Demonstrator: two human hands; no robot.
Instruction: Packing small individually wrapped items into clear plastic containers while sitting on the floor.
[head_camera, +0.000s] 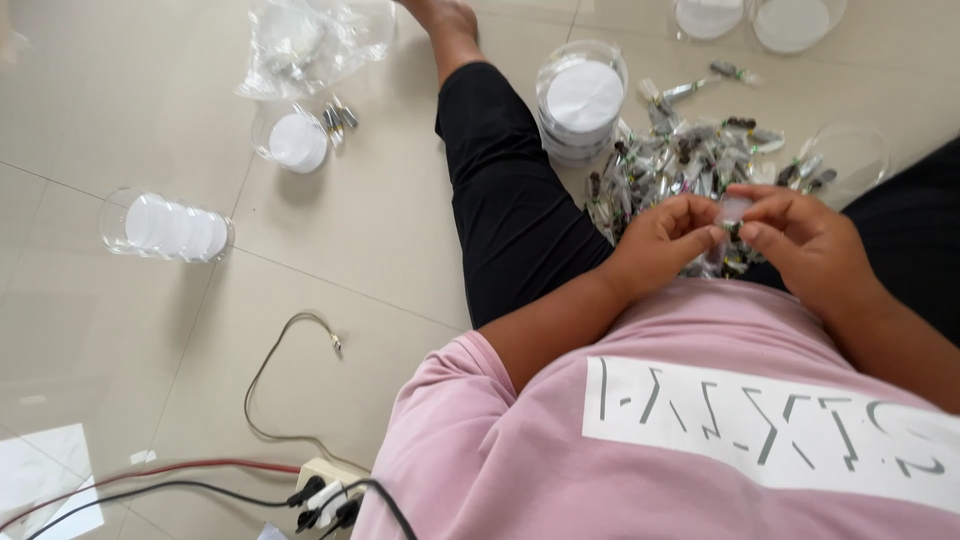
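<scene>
My left hand (665, 240) and my right hand (800, 240) meet in front of my pink shirt, fingertips pinched together on one small clear packet (733, 213) with a dark part inside. Just beyond my hands a heap of several similar small packets (690, 155) lies on the tiled floor between my legs. My left leg in black trousers (500, 190) stretches away from me.
A stack of clear round lidded containers (582, 100) stands by the heap. More clear containers lie at the left (165, 225) (290, 140) and top right (790, 20). A plastic bag (310, 40) lies top left. A power strip with plugs and cables (325, 490) sits at the bottom.
</scene>
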